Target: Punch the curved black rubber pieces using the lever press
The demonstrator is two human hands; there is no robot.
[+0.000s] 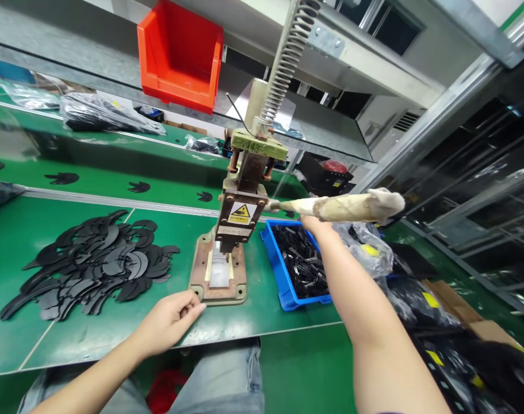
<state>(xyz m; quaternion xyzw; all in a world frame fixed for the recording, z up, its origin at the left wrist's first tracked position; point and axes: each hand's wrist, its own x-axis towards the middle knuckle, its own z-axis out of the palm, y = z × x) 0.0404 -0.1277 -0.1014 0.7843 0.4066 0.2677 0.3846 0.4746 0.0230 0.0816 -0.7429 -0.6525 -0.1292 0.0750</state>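
Observation:
My left hand rests on the green table by the front left corner of the hand press's base, its fingers curled in with nothing visible in them. The hand press stands upright, a pale plate on its base below the ram. My right hand reaches past the far right corner of a blue bin; the press's cloth-wrapped lever hides its fingers. Close to it, a small black piece lies on the green conveyor. Many black parts fill the bin.
Left of the press lies a pile of curved black pieces. More black pieces lie spaced along the conveyor. An orange bin hangs from the shelf above. Plastic-wrapped bundles stand at the right.

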